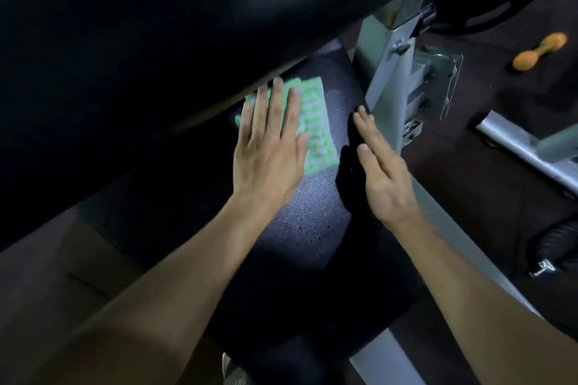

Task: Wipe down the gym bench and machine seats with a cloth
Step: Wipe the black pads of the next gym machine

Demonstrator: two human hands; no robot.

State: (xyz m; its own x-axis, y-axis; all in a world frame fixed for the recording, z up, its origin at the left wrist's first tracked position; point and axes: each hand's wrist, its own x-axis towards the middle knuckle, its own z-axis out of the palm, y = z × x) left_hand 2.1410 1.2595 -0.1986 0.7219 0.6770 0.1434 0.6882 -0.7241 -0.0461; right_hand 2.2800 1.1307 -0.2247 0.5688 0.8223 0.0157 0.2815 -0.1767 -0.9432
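Observation:
A green and white checked cloth (pixel 316 128) lies flat on the black textured machine seat (pixel 306 216). My left hand (pixel 269 147) presses on the cloth's left part with fingers spread and flat, so part of the cloth is hidden under it. My right hand (pixel 381 172) rests flat against the seat's right edge, fingers straight and together, holding nothing. A large black padded backrest (pixel 156 25) hangs over the seat's far left and hides its rear part.
The grey metal machine frame (pixel 384 78) rises just right of the seat and runs down past my right wrist. An orange dumbbell (pixel 539 50) lies on the dark floor at the right, with a grey bar (pixel 525 147) and a black handle (pixel 560 244) nearby.

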